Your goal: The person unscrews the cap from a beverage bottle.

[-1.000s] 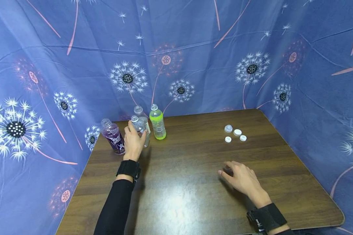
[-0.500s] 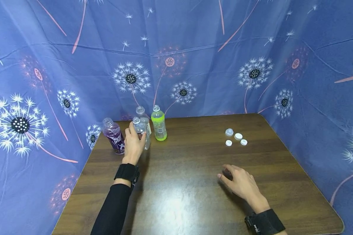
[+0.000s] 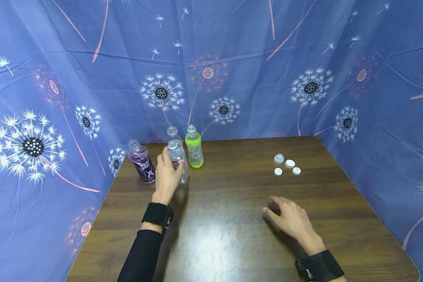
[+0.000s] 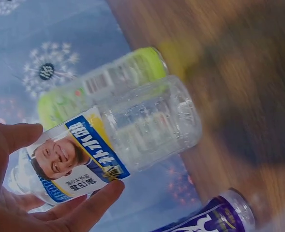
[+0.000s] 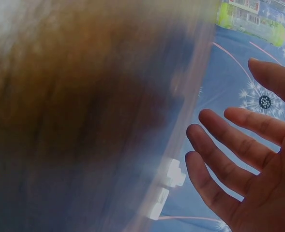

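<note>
In the head view my left hand [image 3: 167, 174] grips a clear plastic bottle [image 4: 154, 128] by its upper part. The left wrist view shows its blue, white and yellow label [image 4: 77, 157] between thumb and fingers. Whether its base touches the table cannot be told. A purple-labelled bottle [image 3: 141, 162] stands just left of the hand. Behind the held bottle is another clear bottle [image 3: 172, 132], partly hidden. To the right stands a bottle with a bright green label [image 3: 194, 148]. My right hand [image 3: 292, 219] hovers low over the table, fingers loosely bent, holding nothing.
Several caps, such as a white cap [image 3: 290, 163] and a translucent cap [image 3: 279, 158], lie at the back right of the brown wooden table [image 3: 232, 196]. A blue dandelion-print cloth [image 3: 253, 98] hangs behind the table and along its sides.
My left hand has carried the clear bottle slightly to the right, away from the purple-labelled bottle and towards me. The right hand stays nearly still. The head view has shifted slightly.
</note>
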